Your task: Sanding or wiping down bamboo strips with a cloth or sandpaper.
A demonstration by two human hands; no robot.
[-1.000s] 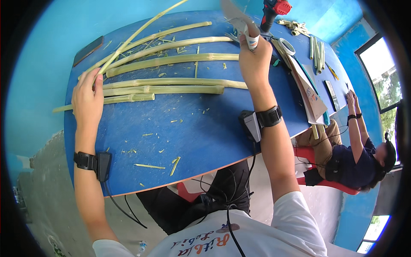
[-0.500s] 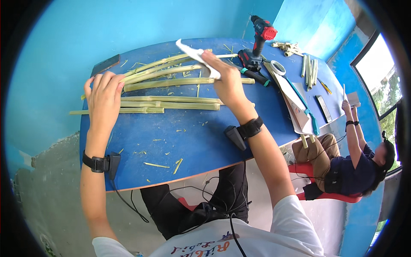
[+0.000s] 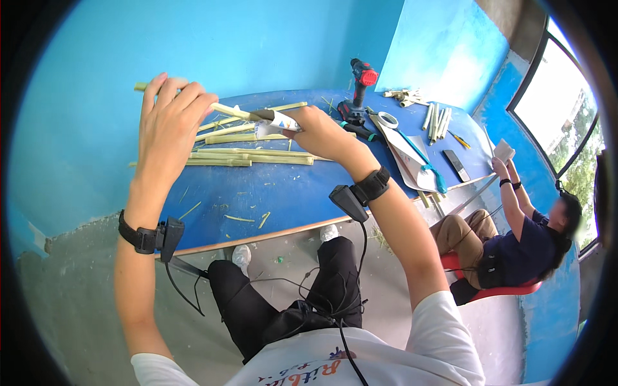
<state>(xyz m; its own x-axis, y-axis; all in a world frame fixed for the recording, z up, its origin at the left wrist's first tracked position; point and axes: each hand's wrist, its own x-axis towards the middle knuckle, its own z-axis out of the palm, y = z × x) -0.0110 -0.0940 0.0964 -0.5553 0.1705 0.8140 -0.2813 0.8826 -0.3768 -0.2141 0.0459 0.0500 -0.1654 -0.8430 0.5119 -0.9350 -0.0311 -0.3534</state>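
A pale green bamboo stick is raised above the blue table, slanting down to the right. Near its left end, my left hand is closed around it. In my right hand is a folded piece of sandpaper, white-backed with a dark grey face, wrapped about the stick's right part. That end of the stick is hidden by the paper and fingers. Below and behind my hands, several more bamboo sticks lie side by side on the table, with thin shavings around them.
A red and black cordless drill stands at the back. Near it are a tape roll, papers, short bamboo pieces and a dark phone-like object. At the right, a seated person holds a light block.
My left hand has lifted a bamboo stick off the table. My right hand has moved slightly left and down, bringing the sandpaper around that stick. The view has shifted.
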